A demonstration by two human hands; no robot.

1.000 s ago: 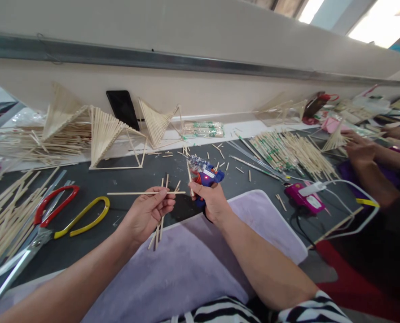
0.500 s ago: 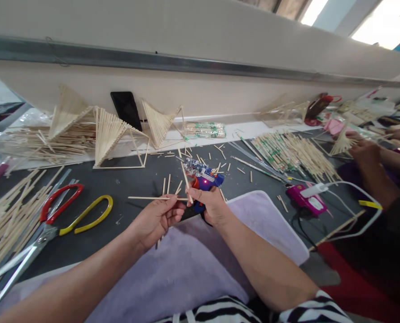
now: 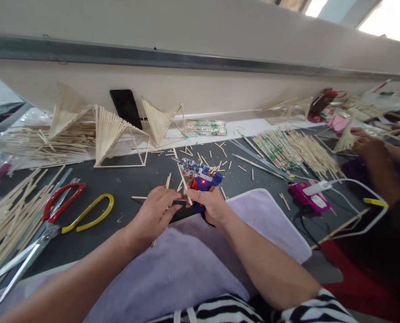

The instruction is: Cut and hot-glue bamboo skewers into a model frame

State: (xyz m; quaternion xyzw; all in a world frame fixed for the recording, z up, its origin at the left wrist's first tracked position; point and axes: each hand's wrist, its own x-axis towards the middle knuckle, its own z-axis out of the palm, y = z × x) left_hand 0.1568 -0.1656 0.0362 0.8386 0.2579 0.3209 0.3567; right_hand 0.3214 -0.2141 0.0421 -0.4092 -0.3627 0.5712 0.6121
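My right hand (image 3: pixel 212 204) is closed round a blue glue gun (image 3: pixel 213 176) with a red light and foil wrapped about its front. Under its thumb it also pinches a slanted wooden stick (image 3: pixel 182 176). My left hand (image 3: pixel 155 207), fingers together, holds a second wooden stick (image 3: pixel 138 197) that lies crosswise; its left end juts out beyond the hand. The right end of that stick reaches the foot of the slanted one, where my fingertips partly hide the meeting point. Short cut sticks (image 3: pixel 203 159) lie scattered behind the glue gun.
Large scissors (image 3: pixel 48 231) lie open at the left beside long sticks (image 3: pixel 14 211). Twisted stick frames (image 3: pixel 110 134) and a phone (image 3: pixel 125 107) stand along the wall. Stick packs (image 3: pixel 277 150), a pink power box (image 3: pixel 309 197) with a white cable and a co-worker's hand (image 3: pixel 364 143) are at right.
My left hand has turned palm-down and shifted slightly over the crosswise stick, hiding more of it. My right hand keeps the glue gun and slanted stick nearly in place.
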